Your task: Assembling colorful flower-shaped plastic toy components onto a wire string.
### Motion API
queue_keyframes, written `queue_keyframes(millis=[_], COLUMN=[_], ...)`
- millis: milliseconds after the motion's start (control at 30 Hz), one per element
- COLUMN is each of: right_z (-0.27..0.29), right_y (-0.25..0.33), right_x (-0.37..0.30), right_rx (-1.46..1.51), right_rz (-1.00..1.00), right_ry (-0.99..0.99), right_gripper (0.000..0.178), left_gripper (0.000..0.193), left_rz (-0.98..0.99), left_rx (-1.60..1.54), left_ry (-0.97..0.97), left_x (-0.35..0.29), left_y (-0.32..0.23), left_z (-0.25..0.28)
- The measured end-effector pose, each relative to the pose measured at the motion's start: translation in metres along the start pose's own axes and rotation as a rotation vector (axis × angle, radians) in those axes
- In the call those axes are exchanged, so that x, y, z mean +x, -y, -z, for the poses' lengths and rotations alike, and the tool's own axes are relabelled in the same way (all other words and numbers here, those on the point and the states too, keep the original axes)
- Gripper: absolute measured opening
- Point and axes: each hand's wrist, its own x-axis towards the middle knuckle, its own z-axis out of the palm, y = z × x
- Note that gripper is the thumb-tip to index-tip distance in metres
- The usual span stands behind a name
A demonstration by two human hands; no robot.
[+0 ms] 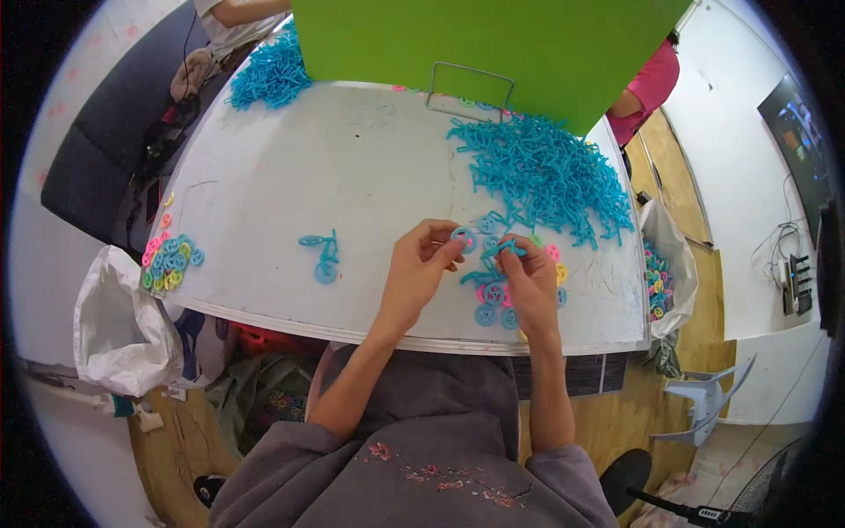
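Observation:
A light blue toy wheel (463,238) is pinched between the thumb and fingers of my left hand (415,273). My right hand (532,286) grips a teal plastic toy bicycle frame (504,250), partly covered by the fingers. Wheel and frame are close together above the table, and I cannot tell whether they touch. Loose blue wheels (485,314) and some pink and yellow ones lie under and beside my right hand. Left of my hands, a small teal bicycle (327,253) with light blue wheels rests on the tabletop.
A large heap of teal frames (546,172) covers the back right of the white table (290,158); another frame pile (271,75) sits far left. Mixed wheels (172,261) lie at the left edge. A green board (484,44) stands across the back. Other people sit beyond it.

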Motion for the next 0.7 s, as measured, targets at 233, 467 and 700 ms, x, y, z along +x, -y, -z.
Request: queue_keyframes(millis=[233,467,700], right_z=[-0.009,-0.014,-0.018], right_y=[-0.012,-0.007,-0.009], right_x=[-0.009,-0.01,-0.004], right_rx=[-0.018,-0.118,-0.239], right_rz=[0.045,0.085,0.096], right_ry=[0.054,0.065,-0.017], right_gripper=[0.015,0.018,0.014], left_gripper=[0.023,0.015,0.007], left_rz=[0.126,0.041,-0.087], left_rx=[-0.198,-0.241,-0.046], left_ry=[0.101,0.086,-0.016], left_x=[-0.013,-0.013,-0.013], left_y=[0.007,0.018,0.02], left_z=[0.001,0.004,-0.001])
